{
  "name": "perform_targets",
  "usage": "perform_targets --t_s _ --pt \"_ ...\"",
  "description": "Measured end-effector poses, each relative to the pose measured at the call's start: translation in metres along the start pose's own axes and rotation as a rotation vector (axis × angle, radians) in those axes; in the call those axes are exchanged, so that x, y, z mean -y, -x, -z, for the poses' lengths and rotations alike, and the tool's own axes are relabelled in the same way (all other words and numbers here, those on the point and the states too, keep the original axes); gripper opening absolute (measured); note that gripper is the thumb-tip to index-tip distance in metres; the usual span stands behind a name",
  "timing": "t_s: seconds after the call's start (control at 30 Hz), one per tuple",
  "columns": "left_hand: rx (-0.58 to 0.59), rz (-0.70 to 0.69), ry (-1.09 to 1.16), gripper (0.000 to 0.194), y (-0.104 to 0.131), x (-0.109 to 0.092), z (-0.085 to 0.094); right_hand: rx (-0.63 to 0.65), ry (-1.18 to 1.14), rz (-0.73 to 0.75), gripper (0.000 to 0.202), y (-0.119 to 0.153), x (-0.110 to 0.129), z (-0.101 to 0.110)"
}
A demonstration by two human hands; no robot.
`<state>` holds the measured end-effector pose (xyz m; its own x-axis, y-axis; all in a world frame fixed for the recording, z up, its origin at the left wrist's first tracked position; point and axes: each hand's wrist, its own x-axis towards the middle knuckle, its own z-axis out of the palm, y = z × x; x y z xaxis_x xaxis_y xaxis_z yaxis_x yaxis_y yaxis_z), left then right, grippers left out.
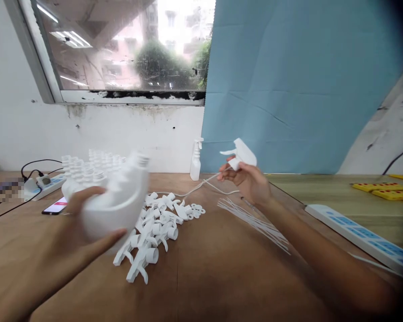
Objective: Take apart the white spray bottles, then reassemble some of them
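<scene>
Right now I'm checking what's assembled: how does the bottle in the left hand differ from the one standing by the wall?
The held bottle ends in a bare, ridged neck; the standing bottle wears a spray head. The held bottle is gripped in the left hand; the standing bottle stands upright on the table, untouched. The held bottle is blurred; the standing bottle looks sharper. Both are white.

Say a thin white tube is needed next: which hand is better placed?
Probably the right hand: it is nearer the thin white tubes, though holding a spray head; the left hand holds a bottle, farther away.
</scene>
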<state>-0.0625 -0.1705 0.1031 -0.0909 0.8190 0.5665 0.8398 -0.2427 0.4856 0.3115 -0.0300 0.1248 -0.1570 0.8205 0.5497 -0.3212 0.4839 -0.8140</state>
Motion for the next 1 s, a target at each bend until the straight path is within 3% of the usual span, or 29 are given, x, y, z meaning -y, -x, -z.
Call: perform_targets --t_s 0.07,0.13,0.2,0.27,0.47,0.6,0.73,0.87,1.0 --pt "0.148 -0.115 0.064 0.067 -0.021 -0.025 -0.021 -0.035 -0.027 0.131 0.025 -0.016 0.016 0.001" --pt "0.254 -0.184 0.132 0.066 -0.041 -0.038 -0.040 -0.109 -0.098 0.297 0.025 -0.027 0.036 0.004" --pt "0.276 -0.226 0.147 0.063 -0.054 -0.038 -0.057 -0.191 -0.166 0.437 0.023 -0.030 0.055 0.008" --pt "0.257 -0.242 0.126 0.060 -0.060 -0.030 -0.070 -0.243 -0.214 0.482 0.022 -0.027 0.070 0.012" --pt "0.222 -0.204 0.139 0.058 -0.050 -0.004 -0.087 -0.280 -0.326 0.458 0.019 -0.014 0.081 0.013" --pt "0.225 -0.229 0.111 0.056 -0.044 -0.003 -0.086 -0.243 -0.195 0.446 0.013 -0.017 0.071 0.008" --pt "0.197 -0.245 0.160 0.054 -0.041 -0.005 -0.087 -0.197 -0.103 0.383 0.022 -0.019 0.059 0.000" --pt "0.225 -0.206 0.275 0.056 -0.033 -0.014 -0.091 -0.025 0.081 0.257 0.029 -0.015 0.049 -0.016" --pt "0.369 -0.285 0.352 0.061 -0.023 -0.034 -0.094 0.186 0.135 0.150 0.032 -0.001 0.040 -0.039"
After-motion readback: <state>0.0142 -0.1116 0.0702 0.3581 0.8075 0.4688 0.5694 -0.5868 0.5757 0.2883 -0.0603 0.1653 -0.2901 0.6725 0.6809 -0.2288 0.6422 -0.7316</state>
